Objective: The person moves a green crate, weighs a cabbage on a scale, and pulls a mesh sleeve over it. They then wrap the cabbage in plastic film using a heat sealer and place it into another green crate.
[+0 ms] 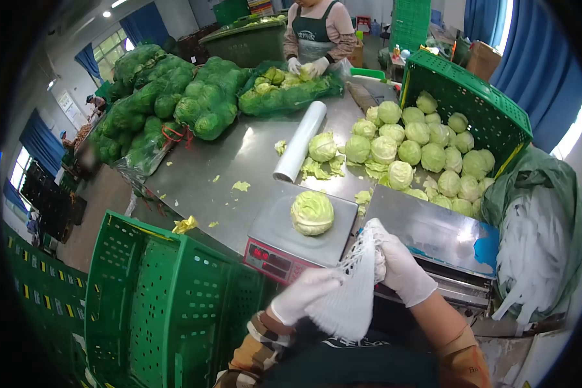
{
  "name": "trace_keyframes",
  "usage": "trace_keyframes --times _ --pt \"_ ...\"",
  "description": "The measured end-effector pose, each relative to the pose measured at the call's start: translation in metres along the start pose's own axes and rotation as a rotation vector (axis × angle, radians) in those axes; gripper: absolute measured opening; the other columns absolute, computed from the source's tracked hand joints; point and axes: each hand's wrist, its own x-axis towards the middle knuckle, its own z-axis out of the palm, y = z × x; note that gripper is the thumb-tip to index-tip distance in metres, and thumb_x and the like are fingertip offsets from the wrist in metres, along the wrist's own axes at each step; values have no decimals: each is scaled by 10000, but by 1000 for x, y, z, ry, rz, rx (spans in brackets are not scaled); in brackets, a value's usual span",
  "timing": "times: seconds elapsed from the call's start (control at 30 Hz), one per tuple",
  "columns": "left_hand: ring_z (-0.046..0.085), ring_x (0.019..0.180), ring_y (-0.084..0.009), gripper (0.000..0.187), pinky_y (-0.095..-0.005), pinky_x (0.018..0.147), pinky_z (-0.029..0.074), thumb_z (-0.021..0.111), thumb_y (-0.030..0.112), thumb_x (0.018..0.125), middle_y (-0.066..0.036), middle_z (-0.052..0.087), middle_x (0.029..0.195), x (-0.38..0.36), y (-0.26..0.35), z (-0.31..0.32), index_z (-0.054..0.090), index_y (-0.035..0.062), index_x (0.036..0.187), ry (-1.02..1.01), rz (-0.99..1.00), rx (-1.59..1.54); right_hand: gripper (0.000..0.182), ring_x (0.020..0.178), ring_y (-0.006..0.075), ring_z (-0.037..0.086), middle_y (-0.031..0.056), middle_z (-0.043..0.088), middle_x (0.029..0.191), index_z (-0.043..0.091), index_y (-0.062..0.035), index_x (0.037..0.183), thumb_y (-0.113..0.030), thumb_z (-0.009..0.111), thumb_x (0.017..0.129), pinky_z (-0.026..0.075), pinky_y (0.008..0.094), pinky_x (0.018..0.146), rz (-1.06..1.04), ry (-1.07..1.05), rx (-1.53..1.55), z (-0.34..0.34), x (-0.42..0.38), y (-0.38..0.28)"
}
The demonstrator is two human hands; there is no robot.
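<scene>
Both my hands wear white gloves and hold a white mesh sleeve in front of my apron. My left hand grips its left side, with the fingers closed on the netting. Higher up, my right hand is closed around the bunched upper part of the sleeve. Just beyond my hands, a single cabbage rests on the grey pan of a scale, whose red display is lit. To the right of the scale is a flat metal plate with a blue patch.
Loose cabbages spill from a tipped green crate. A white film roll lies mid-table, near stacked green net sacks. Another green crate stands at left. White sleeves hang at right. A co-worker handles cabbages across the table.
</scene>
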Motion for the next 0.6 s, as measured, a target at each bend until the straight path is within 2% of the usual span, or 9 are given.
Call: trace_keyframes --times 0.07,0.17,0.23,0.3,0.37,0.43,0.5,0.53,0.6 --pt "592 854 -47 261 -225 732 488 518 231 1007 2 647 936 -1 22 -2 639 0 1025 69 -136 19 188 795 116 652 51 670 916 646 -7 1017 -175 598 947 528 262 670 89 84 -15 19 -9 -2" --pt "599 965 -100 264 -288 874 473 497 245 1016 -23 655 996 -2 14 -19 639 25 1049 147 55 23 201 773 102 645 47 664 889 648 5 985 -187 619 936 520 251 650 67 -44 -231 11 -9 -1" --pt "599 1035 -165 296 -345 930 458 463 280 1028 -52 651 1051 -1 -11 -46 630 40 1075 314 274 -427 218 714 85 610 26 643 824 659 0 983 -209 646 921 499 243 617 -54 -58 -419 12 -17 -3" --pt "585 1070 -200 327 -387 982 437 438 295 1035 -74 633 1101 -5 21 -41 568 33 1182 325 421 -567 201 649 85 556 -3 608 754 668 -31 972 -223 657 912 478 249 591 172 -235 -824 13 -27 -17" --pt "571 1124 -219 378 -421 997 443 449 325 1026 -128 626 1142 -10 45 -23 541 8 1212 201 577 -523 188 610 68 500 -27 581 723 686 -45 984 -208 668 892 439 236 549 221 -281 -783 3 -21 -17" --pt "599 1058 -236 461 -421 914 502 497 374 1000 -154 622 1090 -13 33 -18 516 -26 1228 704 596 -181 163 601 46 479 -26 562 685 688 -33 943 -184 652 891 406 224 521 109 -122 -1146 -6 -10 -22" --pt "613 773 -183 396 -337 666 528 540 301 987 -96 611 869 -17 55 41 518 -33 1200 423 412 -595 147 563 76 560 32 620 667 663 -13 864 -118 573 916 444 237 484 -77 171 -757 -27 18 -27" --pt "524 564 -122 250 -264 503 433 529 171 975 -38 556 708 -9 24 -1 551 -19 1136 -95 482 -398 157 530 96 573 44 646 691 648 -6 863 -114 556 927 449 244 464 -205 235 -696 -38 37 -32" --pt "491 516 -83 135 -233 464 391 596 135 924 -11 547 661 9 13 3 585 11 976 291 119 -2 259 555 91 554 18 612 674 629 -12 831 -215 538 963 440 254 497 -533 392 -582 -44 70 -43"
